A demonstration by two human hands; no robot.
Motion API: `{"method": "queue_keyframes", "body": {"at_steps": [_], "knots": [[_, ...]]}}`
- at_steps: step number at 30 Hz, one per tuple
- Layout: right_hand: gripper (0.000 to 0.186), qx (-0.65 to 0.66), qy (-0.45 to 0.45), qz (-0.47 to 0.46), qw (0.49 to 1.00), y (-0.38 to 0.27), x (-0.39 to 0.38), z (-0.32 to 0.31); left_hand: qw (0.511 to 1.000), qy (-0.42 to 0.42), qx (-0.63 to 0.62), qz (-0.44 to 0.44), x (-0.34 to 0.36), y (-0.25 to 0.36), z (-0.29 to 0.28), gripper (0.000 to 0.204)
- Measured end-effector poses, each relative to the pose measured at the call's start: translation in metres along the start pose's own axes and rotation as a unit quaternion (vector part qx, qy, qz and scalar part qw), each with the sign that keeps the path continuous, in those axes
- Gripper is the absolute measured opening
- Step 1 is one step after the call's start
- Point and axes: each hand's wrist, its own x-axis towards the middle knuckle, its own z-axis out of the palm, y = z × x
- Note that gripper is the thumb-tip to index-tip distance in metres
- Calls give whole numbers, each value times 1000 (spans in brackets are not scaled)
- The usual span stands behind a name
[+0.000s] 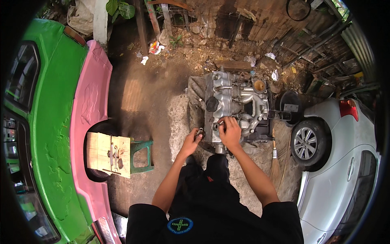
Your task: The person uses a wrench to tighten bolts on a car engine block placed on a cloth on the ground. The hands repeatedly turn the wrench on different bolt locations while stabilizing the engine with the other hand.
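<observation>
An engine with a silver valve cover and a branching metal manifold stands on the ground in front of me. A round black cap sits on the cover. My left hand is at the engine's near left corner, its fingers closed round a small dark metal part whose kind I cannot make out. Over the near end of the valve cover, my right hand has its thumb and fingertips drawn together. Whatever lies between those fingertips is too small to name.
To the left, a wooden board carrying wrenches rests by a green stool, beside a green and pink vehicle. At right are a broom, a black bucket and a silver car. Rubble and litter lie along the far fence.
</observation>
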Motion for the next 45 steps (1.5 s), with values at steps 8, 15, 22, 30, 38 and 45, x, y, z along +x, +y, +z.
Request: {"method": "queue_keyframes", "body": {"at_steps": [8,15,22,30,38,45], "knots": [[9,-1,-7,2,1000,-1,0,-2,997,-74,-10,-10,22,-14,-21,2],[10,0,-18,20,1000,-1,1,-1,959,-172,198,109,56,9,-37,4],[11,-4,-19,7,1000,-1,1,-2,922,-250,236,176,79,10,-40,14],[9,2,-5,6,1000,-2,2,-2,911,-198,293,212,72,0,-34,17],[10,-10,-2,-2,1000,-4,2,-3,906,-142,325,232,57,11,-33,16],[10,-4,-18,16,1000,-2,2,-2,976,-156,149,10,32,-19,-10,25]]}}
